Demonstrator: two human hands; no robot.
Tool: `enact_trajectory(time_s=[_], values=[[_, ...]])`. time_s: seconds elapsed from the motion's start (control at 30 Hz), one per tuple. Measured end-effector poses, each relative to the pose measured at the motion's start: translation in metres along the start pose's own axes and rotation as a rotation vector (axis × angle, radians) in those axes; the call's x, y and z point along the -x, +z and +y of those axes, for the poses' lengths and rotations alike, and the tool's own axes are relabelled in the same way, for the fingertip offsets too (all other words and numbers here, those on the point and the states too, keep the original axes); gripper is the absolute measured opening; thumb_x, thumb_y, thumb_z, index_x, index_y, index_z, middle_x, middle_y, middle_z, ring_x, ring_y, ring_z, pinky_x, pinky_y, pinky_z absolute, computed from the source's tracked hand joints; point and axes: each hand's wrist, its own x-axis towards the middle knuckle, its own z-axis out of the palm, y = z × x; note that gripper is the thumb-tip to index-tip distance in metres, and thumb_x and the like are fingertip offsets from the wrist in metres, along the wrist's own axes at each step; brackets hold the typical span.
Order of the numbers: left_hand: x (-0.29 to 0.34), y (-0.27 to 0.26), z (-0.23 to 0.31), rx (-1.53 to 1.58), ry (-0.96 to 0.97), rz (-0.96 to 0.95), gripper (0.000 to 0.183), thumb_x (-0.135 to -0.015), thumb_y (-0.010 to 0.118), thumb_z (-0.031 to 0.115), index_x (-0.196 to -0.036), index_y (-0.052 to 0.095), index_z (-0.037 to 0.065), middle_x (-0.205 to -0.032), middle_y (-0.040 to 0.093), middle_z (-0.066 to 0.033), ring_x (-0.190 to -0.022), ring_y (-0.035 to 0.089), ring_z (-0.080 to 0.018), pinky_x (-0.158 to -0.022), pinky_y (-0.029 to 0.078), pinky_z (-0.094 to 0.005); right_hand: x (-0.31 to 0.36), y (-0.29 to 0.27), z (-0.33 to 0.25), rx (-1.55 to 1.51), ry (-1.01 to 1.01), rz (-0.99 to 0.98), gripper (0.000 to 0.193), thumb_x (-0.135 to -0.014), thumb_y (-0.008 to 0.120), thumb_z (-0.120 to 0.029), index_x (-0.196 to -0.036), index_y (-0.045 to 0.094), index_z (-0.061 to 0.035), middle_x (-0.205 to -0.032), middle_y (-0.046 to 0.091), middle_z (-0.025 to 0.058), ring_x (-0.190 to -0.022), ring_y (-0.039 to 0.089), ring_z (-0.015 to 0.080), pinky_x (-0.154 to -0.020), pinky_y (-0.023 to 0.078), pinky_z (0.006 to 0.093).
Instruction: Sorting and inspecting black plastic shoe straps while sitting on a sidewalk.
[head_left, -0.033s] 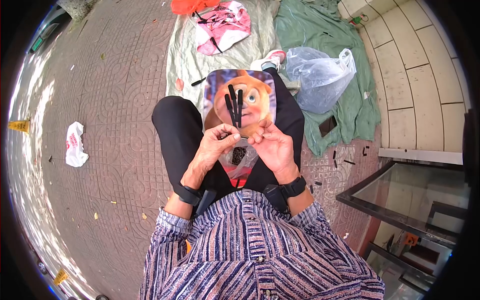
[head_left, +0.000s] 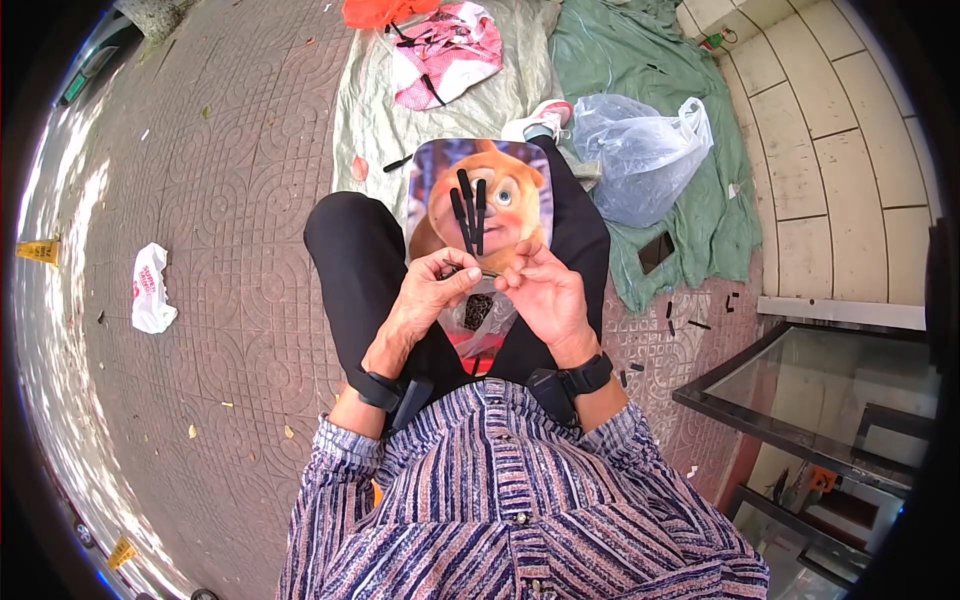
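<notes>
Both hands meet over my lap, at the near edge of a cartoon-printed board (head_left: 435, 215). My left hand (head_left: 432, 288) is closed in a pinch, with a bit of something dark showing at its fingers. The thumb and forefinger of my right hand (head_left: 545, 290) are pinched close beside it; a small thin piece seems to lie between the two hands, too small to name. Several slim black strips (head_left: 480, 215) lie on the board just beyond my fingertips. Below my hands, a clear plastic bag (head_left: 492, 318) holds many small dark pieces (head_left: 478, 311).
A cloudy plastic bag (head_left: 640, 165) stands on a green cloth (head_left: 700, 255) at the right. Pink-and-white checked fabric (head_left: 450, 55) lies ahead. Black bits (head_left: 699, 324) are scattered on the paving near a glass-panelled frame (head_left: 800, 390). A crumpled white bag (head_left: 152, 290) lies far left.
The fingers of both hands shift very slightly where they meet. Otherwise the scene looks the same.
</notes>
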Motion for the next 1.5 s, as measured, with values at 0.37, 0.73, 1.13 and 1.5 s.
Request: enact_trajectory(time_s=[0.37,0.73,1.13,1.5], values=[[0.002,0.0,0.0,-0.065,0.009,0.009,0.013,-0.077,0.066,0.016,-0.078,0.057,0.007,-0.063,0.051,0.0036,-0.049,0.038,-0.0023,-0.044,0.029,-0.0163,-0.002,0.006,0.014,0.567,0.033,0.006,0.019,-0.082,0.056,-0.007,-0.098,0.047,-0.0009,-0.086,0.054,0.0068,-0.075,0.056,0.0145,-0.067,0.047,0.0269],[0.002,0.0,0.002,-0.008,0.008,-0.018,0.014,-0.077,0.065,0.017,-0.078,0.056,0.006,-0.064,0.053,0.0024,-0.049,0.038,-0.0023,-0.043,0.027,-0.016,0.001,0.008,0.008,0.364,0.09,0.108,0.017,-0.084,0.053,-0.008,-0.098,0.049,-0.0001,-0.086,0.056,0.009,-0.076,0.057,0.017,-0.07,0.048,0.0297],[0.003,0.003,0.003,-0.093,0.033,-0.036,0.014,-0.079,0.063,0.018,-0.078,0.054,0.007,-0.062,0.051,0.0035,-0.049,0.037,-0.0023,-0.044,0.026,-0.0167,0.001,0.004,0.009,0.485,0.096,-0.023,0.026,-0.076,0.054,0.002,-0.101,0.047,-0.0009,-0.086,0.053,0.0068,-0.078,0.055,0.0154,-0.07,0.046,0.0291],[0.0,-0.001,-0.003,-0.081,0.017,0.008,0.02,-0.085,0.055,0.026,-0.076,0.052,0.009,-0.061,0.05,0.0023,-0.047,0.037,-0.0037,-0.043,0.025,-0.017,0.001,0.002,-0.001,-0.145,0.101,-0.153,0.026,-0.063,0.048,0.001,-0.089,0.048,-0.0022,-0.067,0.041,0.0031,-0.061,0.043,0.0171,-0.056,0.036,0.0273]])
